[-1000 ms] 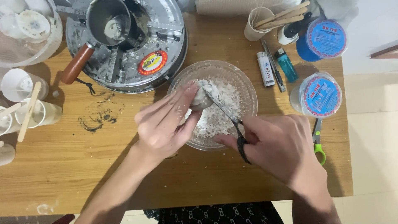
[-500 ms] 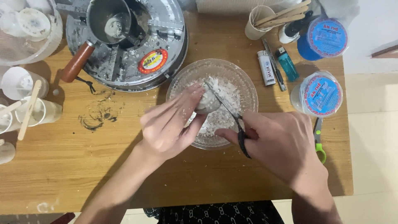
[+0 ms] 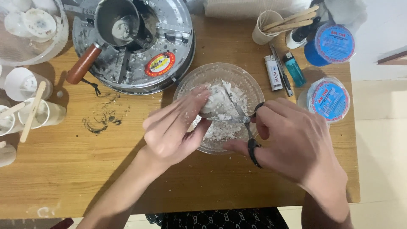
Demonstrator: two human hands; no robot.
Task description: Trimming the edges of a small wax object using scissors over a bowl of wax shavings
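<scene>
**While the blades are closing, fingers are sitting very near**

While the left hand (image 3: 171, 131) is pinching a white lump (image 3: 212, 103) over the glass bowl (image 3: 186, 85), the right hand (image 3: 296, 142) is working a pair of scissors (image 3: 241, 121) with black loops. The left grip is holding the lump between thumb and fingertips, tight and narrow. The right grip is wrapped through the loops, and the blades are lying just under the lump, touching it or almost touching it; I cannot tell which.

Here is what I think could go wrong. The left fingertips (image 3: 199, 94) are sitting just beside the blades, so a quick snip could be nicking them. The lump is looking soft and crumbly, so it could be breaking and slipping out of the grip. Bits are already lying on the table (image 3: 127, 178) beside the bowl, so more crumbs could be flying out past the rim. The bowl is sitting loose under both grips, so a hard push could be sliding it toward the metal pan with the brown handle (image 3: 82, 65), which is touching the bowl's far edge or nearly so.
</scene>
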